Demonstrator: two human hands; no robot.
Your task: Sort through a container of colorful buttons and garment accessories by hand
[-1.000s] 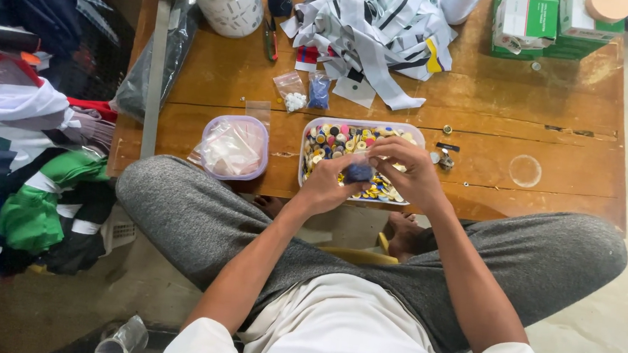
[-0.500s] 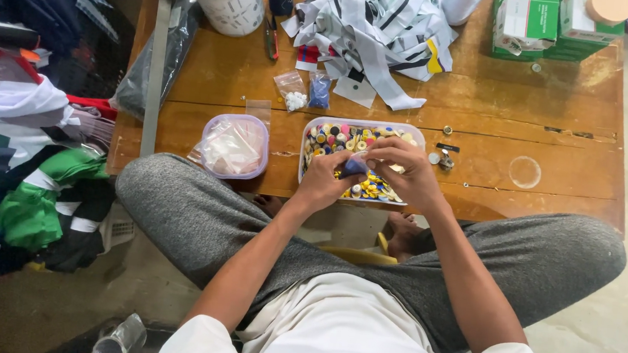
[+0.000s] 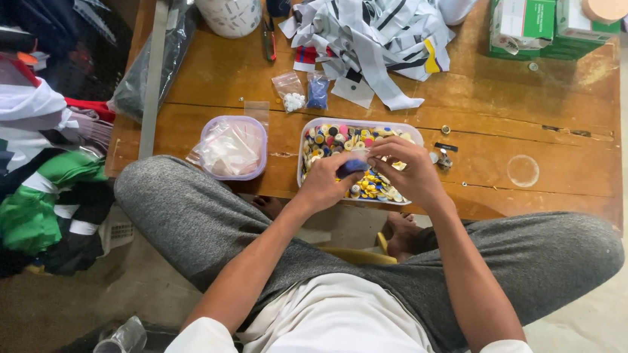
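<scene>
Head view: both hands, left and right, now pinched together on a small blue bag, lifted slightly since a second ago, over the button tub at the table's near edge.

Bare wood right of the button tray (small metal bits intrude).

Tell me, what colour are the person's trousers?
Grey. The trousers show best in the head view, the only one.

The person wears a white short-sleeved shirt, grey trousers, and goes barefoot.
</scene>
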